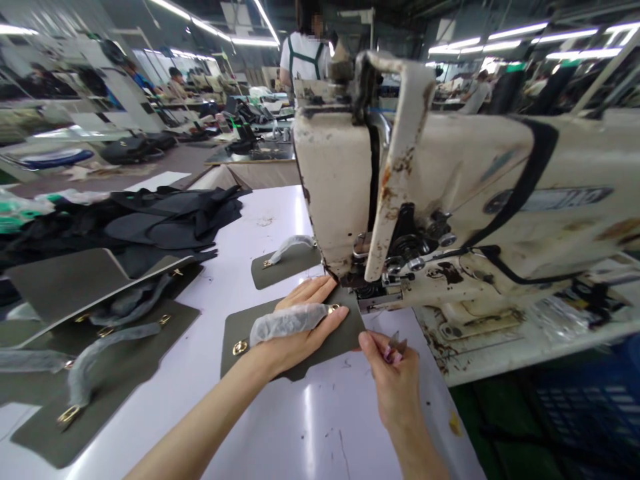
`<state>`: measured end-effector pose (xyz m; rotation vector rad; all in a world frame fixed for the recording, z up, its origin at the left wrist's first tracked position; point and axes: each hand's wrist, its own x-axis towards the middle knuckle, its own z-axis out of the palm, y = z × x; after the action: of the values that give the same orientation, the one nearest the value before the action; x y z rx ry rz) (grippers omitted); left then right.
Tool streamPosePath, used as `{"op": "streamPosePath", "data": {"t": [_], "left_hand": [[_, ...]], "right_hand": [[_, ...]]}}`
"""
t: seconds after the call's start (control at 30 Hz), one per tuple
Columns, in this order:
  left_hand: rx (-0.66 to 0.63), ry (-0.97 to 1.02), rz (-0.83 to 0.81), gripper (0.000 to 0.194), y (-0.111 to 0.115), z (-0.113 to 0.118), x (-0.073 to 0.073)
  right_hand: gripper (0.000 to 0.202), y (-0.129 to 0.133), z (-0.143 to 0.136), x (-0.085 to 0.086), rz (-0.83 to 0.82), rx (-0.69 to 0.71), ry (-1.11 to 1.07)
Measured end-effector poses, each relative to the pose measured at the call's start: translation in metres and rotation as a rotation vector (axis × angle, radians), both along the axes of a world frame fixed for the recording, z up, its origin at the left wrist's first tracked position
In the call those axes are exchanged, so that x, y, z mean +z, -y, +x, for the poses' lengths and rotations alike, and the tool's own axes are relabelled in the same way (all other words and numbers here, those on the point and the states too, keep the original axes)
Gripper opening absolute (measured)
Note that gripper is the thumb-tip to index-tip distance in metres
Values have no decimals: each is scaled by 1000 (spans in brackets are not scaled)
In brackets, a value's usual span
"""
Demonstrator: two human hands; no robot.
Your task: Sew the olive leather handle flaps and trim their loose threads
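Note:
An olive-grey panel (233, 325) with a plastic-wrapped handle (290, 321) on gold fittings lies on the table, its far right corner under the head of a sewing machine (340, 173). My left hand (305, 337) passes beneath that handle and rests flat on the panel, fingers stretched toward the needle area. At the panel's right edge is my right hand (395, 373), thumb and forefinger against it. Small pink-handled thread snips (395, 348) are tucked in its curled fingers, blades pointing up. Whether the thumb also pinches the panel is hard to see.
A similar panel with a handle (285, 261) lies behind mine. More such panels (115, 373) overlap at the left, near a heap of dark fabric pieces (165, 220). A blue crate (590, 400) stands low at the right. Beyond the machine, a person (306, 57) faces away.

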<state>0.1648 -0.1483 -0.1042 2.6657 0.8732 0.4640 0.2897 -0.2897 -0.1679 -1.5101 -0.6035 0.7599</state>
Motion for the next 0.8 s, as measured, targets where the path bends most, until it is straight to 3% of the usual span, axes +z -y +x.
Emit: {"op": "streamPosePath", "data": {"t": [0.13, 0.4, 0.8], "left_hand": [[34, -87, -5, 54, -5, 9, 5], [-20, -56, 69, 47, -12, 19, 14], [-66, -85, -132, 49, -37, 20, 14]], "right_hand": [[41, 0, 0, 1, 0, -2, -33], [39, -7, 1, 4, 60, 26, -142], [40, -21, 1, 5, 70, -6, -116]]}}
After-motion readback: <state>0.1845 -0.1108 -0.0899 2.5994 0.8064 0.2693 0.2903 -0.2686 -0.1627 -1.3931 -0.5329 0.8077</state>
